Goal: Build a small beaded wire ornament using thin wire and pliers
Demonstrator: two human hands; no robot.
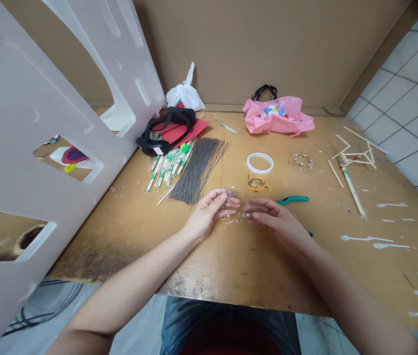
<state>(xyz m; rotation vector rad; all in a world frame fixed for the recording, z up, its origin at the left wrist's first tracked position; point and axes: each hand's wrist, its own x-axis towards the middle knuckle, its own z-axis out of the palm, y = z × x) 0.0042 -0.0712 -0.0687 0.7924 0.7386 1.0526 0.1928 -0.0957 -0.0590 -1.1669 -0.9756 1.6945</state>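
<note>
My left hand [210,211] and my right hand [273,217] meet over the middle of the wooden table [231,266]. Between their fingertips runs a thin loop of clear wire with small beads [235,209]. Both hands pinch this wire, fingers pressed together. Just beyond my left hand lies a bundle of thin grey wires [198,170]. Green-handled pliers [293,200] rest right of my right hand, partly hidden behind it.
Coloured rubber bands [256,184], a white tape roll [259,162], a beaded wire ring [301,161], wrapped chopsticks [168,167], a stick frame [355,155], a pink bag [277,117], a white bag [185,93], red paper under a black strap [168,129]. A white plastic panel [27,148] stands left. Cardboard wall behind.
</note>
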